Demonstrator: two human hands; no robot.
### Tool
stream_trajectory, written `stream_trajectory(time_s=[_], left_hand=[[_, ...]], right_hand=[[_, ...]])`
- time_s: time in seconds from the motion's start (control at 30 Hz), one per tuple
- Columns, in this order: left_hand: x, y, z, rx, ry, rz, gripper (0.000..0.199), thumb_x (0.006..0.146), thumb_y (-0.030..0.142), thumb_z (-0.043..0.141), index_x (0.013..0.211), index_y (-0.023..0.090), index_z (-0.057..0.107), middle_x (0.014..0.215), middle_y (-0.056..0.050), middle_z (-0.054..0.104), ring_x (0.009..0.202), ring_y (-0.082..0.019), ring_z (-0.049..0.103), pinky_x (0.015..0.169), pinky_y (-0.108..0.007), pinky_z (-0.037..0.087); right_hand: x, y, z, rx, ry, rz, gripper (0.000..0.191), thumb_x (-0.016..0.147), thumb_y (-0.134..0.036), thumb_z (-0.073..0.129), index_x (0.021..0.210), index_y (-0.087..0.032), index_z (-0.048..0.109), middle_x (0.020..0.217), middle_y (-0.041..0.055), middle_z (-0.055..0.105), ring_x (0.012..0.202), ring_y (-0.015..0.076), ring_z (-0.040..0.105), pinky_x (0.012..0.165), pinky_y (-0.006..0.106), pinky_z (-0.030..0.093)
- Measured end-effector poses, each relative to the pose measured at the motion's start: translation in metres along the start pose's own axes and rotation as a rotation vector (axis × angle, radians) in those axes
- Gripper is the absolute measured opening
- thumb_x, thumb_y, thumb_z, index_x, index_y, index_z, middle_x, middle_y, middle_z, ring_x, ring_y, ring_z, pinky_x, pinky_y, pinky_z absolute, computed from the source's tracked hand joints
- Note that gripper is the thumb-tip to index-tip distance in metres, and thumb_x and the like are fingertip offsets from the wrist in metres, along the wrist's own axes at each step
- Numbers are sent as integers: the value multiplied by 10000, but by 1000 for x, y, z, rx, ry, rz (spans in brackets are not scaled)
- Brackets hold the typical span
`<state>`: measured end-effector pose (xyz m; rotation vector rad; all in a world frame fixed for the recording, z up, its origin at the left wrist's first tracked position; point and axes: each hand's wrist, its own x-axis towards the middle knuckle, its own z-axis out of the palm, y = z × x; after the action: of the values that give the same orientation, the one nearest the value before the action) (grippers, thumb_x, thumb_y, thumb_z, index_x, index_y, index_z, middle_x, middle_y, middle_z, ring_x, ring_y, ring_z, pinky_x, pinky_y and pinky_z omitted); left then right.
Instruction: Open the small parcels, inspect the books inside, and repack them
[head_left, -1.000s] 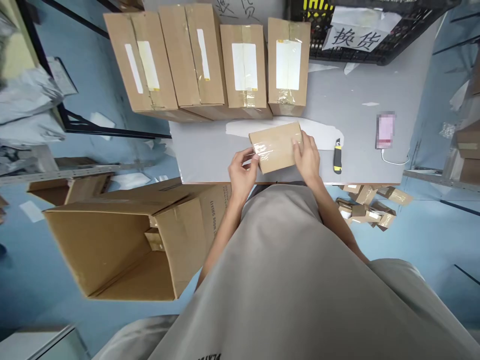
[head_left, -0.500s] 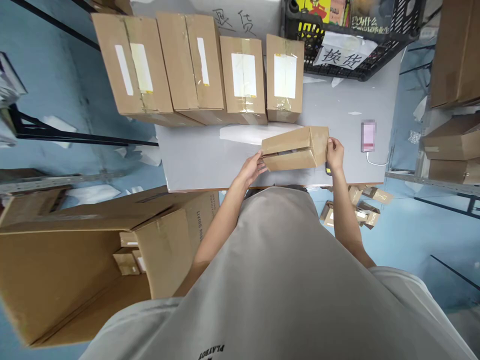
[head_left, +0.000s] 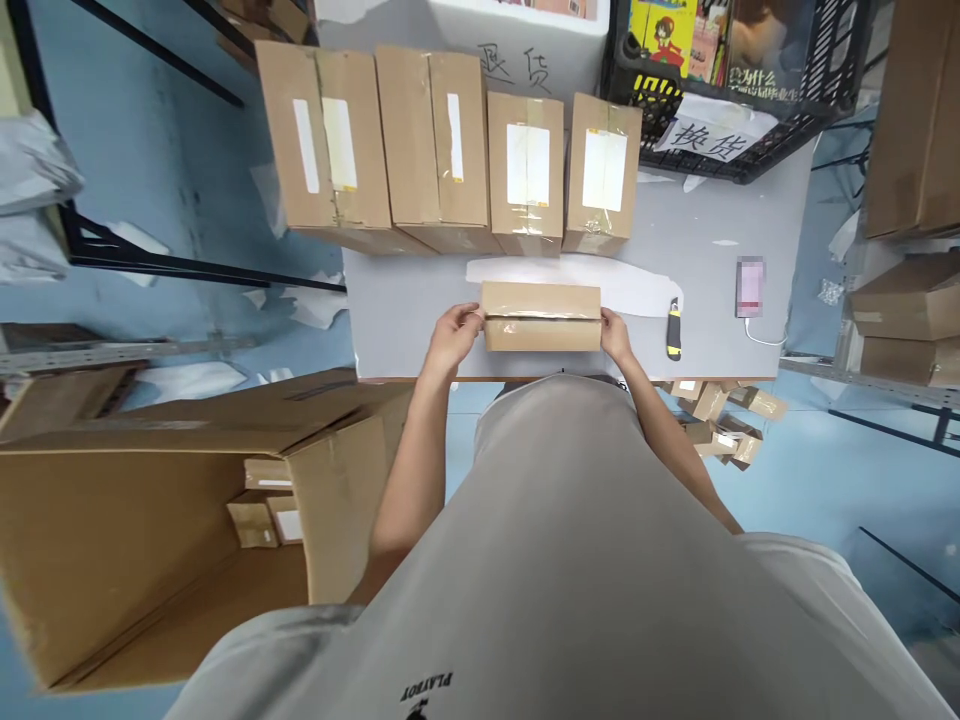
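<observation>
- One small cardboard box (head_left: 541, 300), held level at the near side of the grey table (head_left: 420, 320) (resting on it or just above, cannot tell which), with a narrow dark seam running lengthwise.
- At its left end, left hand (head_left: 452, 338), grasping with fingertips.
- At its right end, right hand (head_left: 616, 336), also grasping with fingertips.
- Beyond it, a long white strip (head_left: 641, 285) across the tabletop.
- To the right, a black-and-yellow utility knife (head_left: 674, 332), then a phone (head_left: 749, 288) with a white cable (head_left: 766, 340) (screen blurred).
- Behind, four taped cartons (head_left: 436, 140) in a row, all bearing white labels.
- At the back right, a black plastic crate (head_left: 840, 60) with books (head_left: 660, 35) inside and a handwritten paper sign (head_left: 716, 130) on the front.
- Behind the cartons, a white container (head_left: 450, 30) with handwriting.
- Left of the person, a large open carton (head_left: 142, 540) with smaller boxes (head_left: 255, 520) inside.
- Below the table's right side, a pile of small boxes (head_left: 709, 402).
</observation>
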<state>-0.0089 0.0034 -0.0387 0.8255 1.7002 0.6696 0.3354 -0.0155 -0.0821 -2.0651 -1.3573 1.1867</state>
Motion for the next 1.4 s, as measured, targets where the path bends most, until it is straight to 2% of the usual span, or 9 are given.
stream_trajectory(time_s=[0.1, 0.3, 0.47, 0.7, 0.8, 0.9, 1.07, 1.23, 1.4], left_hand=[[-7, 2, 3, 108, -15, 69, 370, 948, 509, 752, 1104, 179, 812, 1164, -141, 849, 1033, -272, 771, 1060, -445, 624], [-27, 10, 19, 341, 104, 224, 270, 996, 461, 702, 945, 222, 815, 1212, -141, 829, 1026, -303, 763, 1079, -467, 602], [-47, 20, 23, 405, 141, 381, 238, 1045, 412, 668, 916, 249, 784, 1129, -118, 806, 1013, -305, 753, 1081, -472, 590], [-85, 3, 7, 482, 50, 442, 67, 1002, 301, 743, 1025, 261, 792, 1366, -126, 764, 1327, -360, 715, 1254, -554, 532], [-96, -17, 10, 517, 30, 376, 348, 930, 221, 821, 1275, 253, 786, 1558, -166, 657, 1430, -384, 677, 1297, -583, 517], [-98, -35, 22, 502, 43, 300, 714, 914, 204, 863, 1586, 234, 628, 1795, -247, 419, 1558, -418, 609, 1336, -604, 490], [-90, -40, 37, 514, 86, 327, 1013, 921, 224, 865, 1806, 221, 371, 1910, -302, 213, 1788, -472, 303, 1418, -670, 364], [-88, -19, 42, 689, -66, 444, 770, 869, 55, 754, 1602, 276, 671, 1954, -187, 230, 1838, -476, 53, 1446, -793, 165], [-83, 6, 60, 776, -163, 487, 330, 990, 139, 677, 1295, 164, 803, 1954, -210, 198, 1838, -466, 14, 1462, -765, 70]], right_hand=[[-18, -3, -14, 67, 30, -53, 483, 1085, -456, 562, 1385, -141, 774, 1501, 238, 790, 1258, 300, 800, 1123, 474, 647], [-34, -25, -47, 11, 30, -234, 636, 1074, -697, 686, 1521, -248, 739, 1570, 190, 720, 1295, 310, 771, 1064, 494, 687], [-15, -50, -56, -86, 25, -421, 573, 1145, -727, 564, 1330, -258, 837, 1538, 172, 724, 1451, 315, 685, 1159, 487, 632], [32, -68, -51, -104, 102, -429, 593, 1193, -674, 456, 1320, -224, 821, 1332, 143, 826, 1199, 290, 765, 1077, 444, 636], [51, -67, -43, -133, 115, -361, 543, 1172, -622, 535, 1431, -211, 777, 1373, 149, 821, 1147, 290, 768, 1122, 468, 617], [63, -65, -32, -195, 130, -244, 503, 1149, -535, 600, 1499, -197, 729, 1445, 181, 776, 1149, 303, 759, 1152, 517, 602], [63, -73, -25, -322, 175, -292, 320, 1148, -380, 592, 1340, -217, 789, 1427, 170, 719, 1378, 348, 643, 1245, 554, 545], [22, -98, -23, -505, -40, -517, 355, 1169, -245, 480, 1254, -261, 824, 1279, 134, 766, 1332, 357, 605, 1170, 533, 585], [-32, -110, -4, -763, -295, -527, 391, 1164, -143, 442, 1256, -165, 822, 1330, 207, 780, 1351, 354, 607, 1120, 489, 583]])
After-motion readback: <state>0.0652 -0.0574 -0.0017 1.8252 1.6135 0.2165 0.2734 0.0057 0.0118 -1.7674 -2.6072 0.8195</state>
